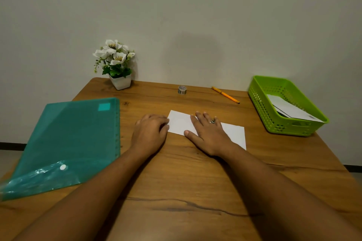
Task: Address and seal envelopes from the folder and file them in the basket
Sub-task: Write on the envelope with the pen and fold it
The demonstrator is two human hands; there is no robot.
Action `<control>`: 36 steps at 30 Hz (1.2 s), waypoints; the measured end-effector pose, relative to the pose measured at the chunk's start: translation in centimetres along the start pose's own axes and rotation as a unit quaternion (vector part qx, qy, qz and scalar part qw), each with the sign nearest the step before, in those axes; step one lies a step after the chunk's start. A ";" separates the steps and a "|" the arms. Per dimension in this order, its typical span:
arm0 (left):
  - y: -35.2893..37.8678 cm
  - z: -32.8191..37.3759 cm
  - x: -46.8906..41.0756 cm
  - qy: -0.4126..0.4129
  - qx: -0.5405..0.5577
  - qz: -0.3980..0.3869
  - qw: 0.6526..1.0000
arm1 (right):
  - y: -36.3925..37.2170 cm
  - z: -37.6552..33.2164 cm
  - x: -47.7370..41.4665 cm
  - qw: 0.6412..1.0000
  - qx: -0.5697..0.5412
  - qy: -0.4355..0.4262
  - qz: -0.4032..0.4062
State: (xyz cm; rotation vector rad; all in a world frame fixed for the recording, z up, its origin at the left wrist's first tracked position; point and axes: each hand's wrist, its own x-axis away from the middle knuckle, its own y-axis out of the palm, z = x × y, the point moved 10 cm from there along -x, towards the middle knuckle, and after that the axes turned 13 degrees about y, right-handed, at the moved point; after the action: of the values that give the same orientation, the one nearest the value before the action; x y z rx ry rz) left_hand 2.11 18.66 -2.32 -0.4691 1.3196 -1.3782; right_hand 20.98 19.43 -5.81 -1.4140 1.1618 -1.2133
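Note:
A white envelope lies flat in the middle of the wooden table. My right hand presses down on it with straight, spread fingers. My left hand rests at the envelope's left edge, its fingers loosely bent and touching that edge. A teal plastic folder lies at the left, its snap flap toward me. At the right stands a green basket with white envelopes inside. An orange pen and a small roll of tape lie at the back of the table.
A white pot of artificial flowers stands at the back left against the wall. The folder overhangs the table's left edge. Bare wood shows in front of the envelope, between my forearms.

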 end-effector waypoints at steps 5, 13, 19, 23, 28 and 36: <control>-0.5 -1.5 0.1 -0.064 0.024 0.024 0.997 | -1.9 -3.3 0.4 0.994 -0.042 -0.076 0.065; -0.1 -2.8 0.4 -0.104 0.047 0.030 0.993 | -2.6 -8.2 -0.2 0.977 -0.006 -0.187 0.104; -0.4 -2.4 0.2 -0.094 0.039 0.031 0.994 | -3.0 -7.1 -2.7 0.984 0.007 -0.143 0.110; 0.1 -1.9 0.0 -0.074 0.006 -0.010 0.997 | -3.1 -6.5 -4.0 0.987 -0.024 -0.114 0.111; 0.6 -0.9 -0.4 0.007 -0.106 -0.091 0.990 | -2.9 -6.1 -4.2 0.988 -0.045 -0.102 0.102; -0.1 0.8 0.0 0.030 -0.146 -0.140 0.979 | -2.7 -6.2 -4.4 0.990 -0.045 -0.086 0.097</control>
State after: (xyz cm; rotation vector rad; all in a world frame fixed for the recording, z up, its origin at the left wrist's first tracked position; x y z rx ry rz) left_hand 2.73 18.35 -2.01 -0.8434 1.5601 -1.4389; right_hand 14.79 23.78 -3.15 -1.4063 1.2148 -0.8945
